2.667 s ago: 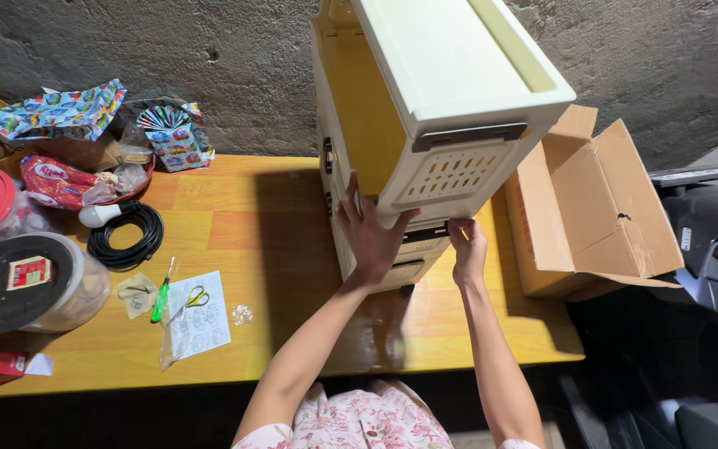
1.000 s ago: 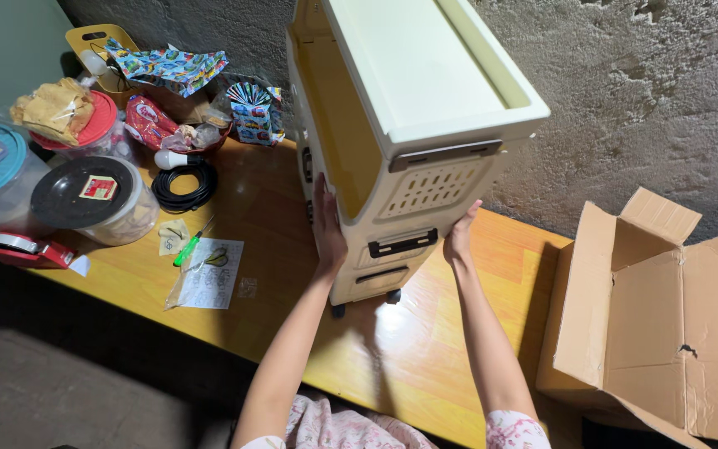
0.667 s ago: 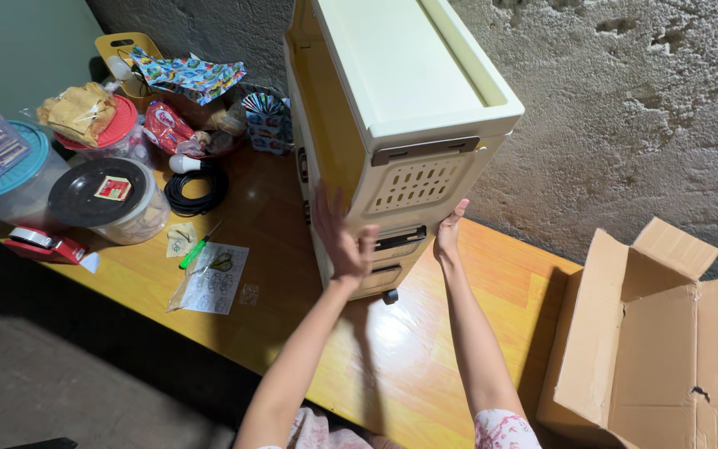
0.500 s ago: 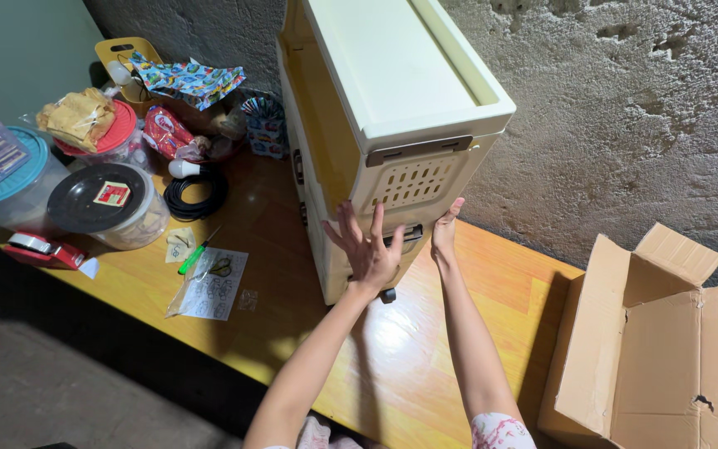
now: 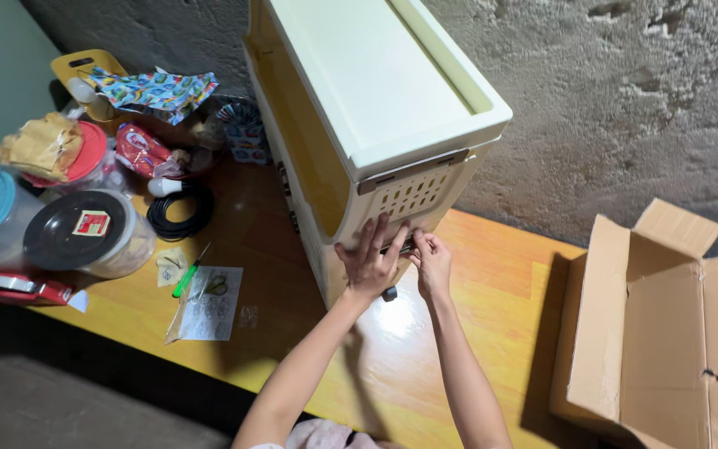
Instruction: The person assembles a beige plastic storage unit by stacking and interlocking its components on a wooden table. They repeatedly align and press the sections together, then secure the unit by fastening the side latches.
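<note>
Hands now together on drawer unit front (lower drawer); right hand moved inward; fingers spread flat

Open cardboard box sits at the desk's right end, flaps up. Over on the left: a coil of black cable, a green-handled screwdriver just beside a bagged paper sheet, a black-lidded tub, a red-lidded jar, and colourful crumpled wrapping against the rough grey wall.
</note>
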